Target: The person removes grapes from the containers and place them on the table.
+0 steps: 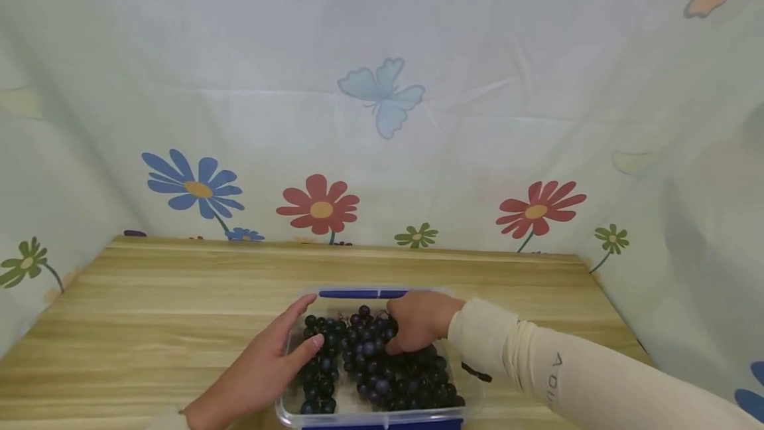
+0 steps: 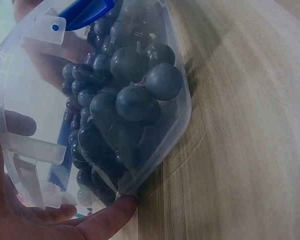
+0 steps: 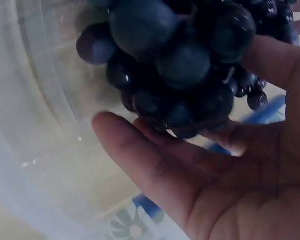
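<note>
Within the right hand [image 1: 421, 317], a grape bunch [image 1: 367, 348] runs front to back.

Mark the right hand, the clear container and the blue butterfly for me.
Right hand [image 1: 420, 318]: head view, back of the hand.
Clear container [image 1: 352, 418]: head view, near rim.
Blue butterfly [image 1: 384, 96]: head view, where the wings meet.

A long cream sleeve [image 1: 603, 373] covers the right arm, gathered in soft folds behind the cuff [image 1: 474, 330], with dark capital lettering [image 1: 555, 377] down the forearm. A pale sleeve edge [image 1: 169, 421] shows at the left wrist.
</note>
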`<action>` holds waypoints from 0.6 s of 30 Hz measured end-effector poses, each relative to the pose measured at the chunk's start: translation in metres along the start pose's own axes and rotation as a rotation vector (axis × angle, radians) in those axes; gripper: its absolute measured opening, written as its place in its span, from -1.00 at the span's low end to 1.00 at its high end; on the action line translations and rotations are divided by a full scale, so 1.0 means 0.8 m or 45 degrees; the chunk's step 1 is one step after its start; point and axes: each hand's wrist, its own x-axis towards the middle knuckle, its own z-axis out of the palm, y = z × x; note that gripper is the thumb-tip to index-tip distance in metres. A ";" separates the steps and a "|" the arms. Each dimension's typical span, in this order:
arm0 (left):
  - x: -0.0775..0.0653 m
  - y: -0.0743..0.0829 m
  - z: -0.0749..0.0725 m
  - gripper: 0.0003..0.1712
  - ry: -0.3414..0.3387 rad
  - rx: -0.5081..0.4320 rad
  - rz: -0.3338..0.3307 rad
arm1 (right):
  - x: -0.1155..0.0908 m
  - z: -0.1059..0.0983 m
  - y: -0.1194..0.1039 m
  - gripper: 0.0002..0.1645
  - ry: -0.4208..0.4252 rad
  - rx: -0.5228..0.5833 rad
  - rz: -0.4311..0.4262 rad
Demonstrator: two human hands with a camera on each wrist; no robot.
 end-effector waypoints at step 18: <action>-0.002 0.004 -0.001 -0.14 0.001 0.002 -0.029 | 0.010 0.014 -0.009 -0.50 0.121 0.034 0.044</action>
